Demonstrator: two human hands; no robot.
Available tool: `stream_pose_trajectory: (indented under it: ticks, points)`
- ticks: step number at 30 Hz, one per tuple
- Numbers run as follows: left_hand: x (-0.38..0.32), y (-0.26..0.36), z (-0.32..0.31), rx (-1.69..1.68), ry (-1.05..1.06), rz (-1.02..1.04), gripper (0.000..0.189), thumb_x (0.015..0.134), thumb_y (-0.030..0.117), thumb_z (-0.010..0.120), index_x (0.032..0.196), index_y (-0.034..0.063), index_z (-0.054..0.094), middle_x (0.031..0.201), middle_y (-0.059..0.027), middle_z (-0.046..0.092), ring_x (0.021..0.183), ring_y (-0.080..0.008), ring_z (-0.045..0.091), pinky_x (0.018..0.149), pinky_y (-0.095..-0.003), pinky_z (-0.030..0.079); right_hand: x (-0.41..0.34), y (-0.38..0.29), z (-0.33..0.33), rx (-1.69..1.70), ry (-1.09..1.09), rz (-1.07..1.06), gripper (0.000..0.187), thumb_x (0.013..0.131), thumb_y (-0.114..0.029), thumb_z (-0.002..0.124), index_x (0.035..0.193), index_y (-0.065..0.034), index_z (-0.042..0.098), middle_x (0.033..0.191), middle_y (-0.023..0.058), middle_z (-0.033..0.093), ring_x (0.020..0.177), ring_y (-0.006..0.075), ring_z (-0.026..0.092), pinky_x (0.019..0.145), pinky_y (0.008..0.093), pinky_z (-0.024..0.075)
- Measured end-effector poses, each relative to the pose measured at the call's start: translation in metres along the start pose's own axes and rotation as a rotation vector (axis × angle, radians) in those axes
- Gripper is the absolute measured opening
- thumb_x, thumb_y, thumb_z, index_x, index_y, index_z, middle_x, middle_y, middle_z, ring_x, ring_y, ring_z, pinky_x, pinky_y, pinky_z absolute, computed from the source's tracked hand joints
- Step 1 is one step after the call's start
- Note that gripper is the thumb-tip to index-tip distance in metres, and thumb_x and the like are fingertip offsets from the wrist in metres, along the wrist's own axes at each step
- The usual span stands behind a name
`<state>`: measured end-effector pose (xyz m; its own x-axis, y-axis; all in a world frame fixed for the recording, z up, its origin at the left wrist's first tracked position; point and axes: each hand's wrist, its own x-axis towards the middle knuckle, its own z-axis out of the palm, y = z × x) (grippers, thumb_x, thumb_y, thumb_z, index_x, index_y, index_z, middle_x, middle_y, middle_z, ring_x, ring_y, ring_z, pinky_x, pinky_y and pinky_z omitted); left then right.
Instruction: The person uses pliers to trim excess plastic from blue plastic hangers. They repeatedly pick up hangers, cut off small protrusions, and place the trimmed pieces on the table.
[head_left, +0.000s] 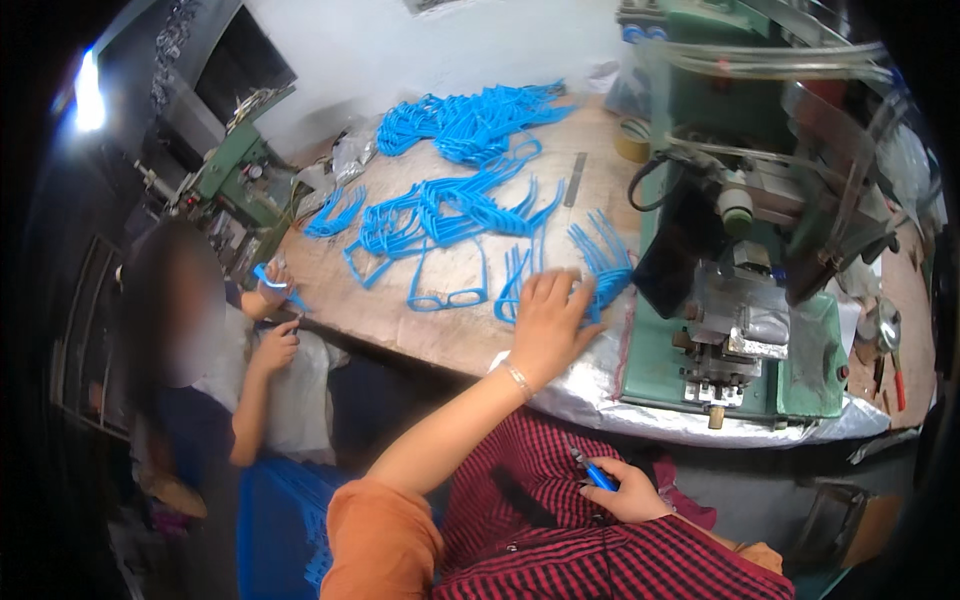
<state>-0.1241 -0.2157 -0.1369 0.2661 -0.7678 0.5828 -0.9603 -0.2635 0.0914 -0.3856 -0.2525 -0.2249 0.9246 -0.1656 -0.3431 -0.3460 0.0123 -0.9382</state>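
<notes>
My left hand (551, 326) reaches over the worktable (450, 341), fingers spread, above blue plastic eyeglass frames (508, 296); whether it touches one is hard to tell. More frames (607, 277) stand packed to its right, temples pointing up. A single pair of frames (448, 298) lies left of the hand. Behind it are a heap of blue frames (450, 206) and a larger pile (480, 120) by the wall. Low over my lap, my right hand (626, 491) holds a small blue-handled hand tool (598, 474) with a metal tip, pointing up and left.
A green machine (660, 360) with metal fixtures stands at the right. Beyond the frames lie a steel ruler (575, 180) and a tape roll (632, 140). At the left a co-worker's hands (277, 345) hold a blue piece. A blue crate (274, 525) stands below.
</notes>
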Motion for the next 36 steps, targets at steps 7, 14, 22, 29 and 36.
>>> stream_pose_trajectory:
  ticks: [7, 14, 22, 29, 36]
  points:
    - [0.015, -0.021, 0.024, -0.145, -0.404, -0.343, 0.057, 0.068, 0.042, 0.080, 0.104, 0.0003, 0.064, 0.106, -0.0218, 0.059, 0.103, -0.0386, 0.057, 0.091, -0.0468, 0.046, 0.000, 0.029, 0.008, 0.023, -0.060, -0.012, 0.042, 0.082, -0.018, 0.078, 0.119, -0.0033, 0.062, 0.085, 0.0013, 0.060, 0.080, 0.0094, 0.055, 0.075, 0.0256, 0.0471]
    - [-0.004, -0.007, 0.034, -0.014, -0.360, -0.278, 0.047, 0.066, 0.041, 0.080, 0.095, 0.0059, 0.069, 0.102, -0.0161, 0.062, 0.094, -0.0321, 0.060, 0.080, -0.0432, 0.049, -0.015, 0.017, -0.001, 0.092, 0.037, 0.131, 0.041, 0.080, -0.003, 0.072, 0.119, 0.0010, 0.061, 0.091, 0.0005, 0.060, 0.083, 0.0079, 0.055, 0.076, 0.0231, 0.0454]
    - [0.011, -0.030, 0.000, -0.334, 0.169, -0.519, 0.035, 0.056, 0.035, 0.080, 0.072, 0.0061, 0.068, 0.082, -0.0190, 0.066, 0.080, -0.0378, 0.065, 0.071, -0.0459, 0.052, -0.013, -0.017, 0.011, -0.040, -0.051, 0.081, 0.045, 0.083, 0.002, 0.068, 0.126, 0.0032, 0.056, 0.101, 0.0031, 0.062, 0.090, 0.0118, 0.056, 0.085, 0.0247, 0.0438]
    - [-0.125, -0.021, -0.232, -0.087, 0.297, -0.328, 0.065, 0.069, 0.049, 0.074, 0.107, -0.0019, 0.059, 0.098, -0.0185, 0.059, 0.086, -0.0326, 0.059, 0.076, -0.0418, 0.048, -0.002, 0.000, 0.016, -0.106, -0.172, 0.097, 0.040, 0.087, -0.001, 0.064, 0.126, 0.0033, 0.056, 0.105, 0.0034, 0.060, 0.092, 0.0118, 0.053, 0.088, 0.0258, 0.0415]
    - [-0.377, 0.012, -0.371, 0.598, -0.209, -0.728, 0.053, 0.066, 0.026, 0.083, 0.109, 0.0068, 0.060, 0.109, -0.0130, 0.062, 0.105, -0.0325, 0.059, 0.095, -0.0431, 0.044, 0.007, -0.017, 0.029, -0.143, -0.077, 0.133, 0.041, 0.086, -0.007, 0.067, 0.124, 0.0031, 0.058, 0.105, 0.0033, 0.060, 0.093, 0.0129, 0.053, 0.088, 0.0252, 0.0412]
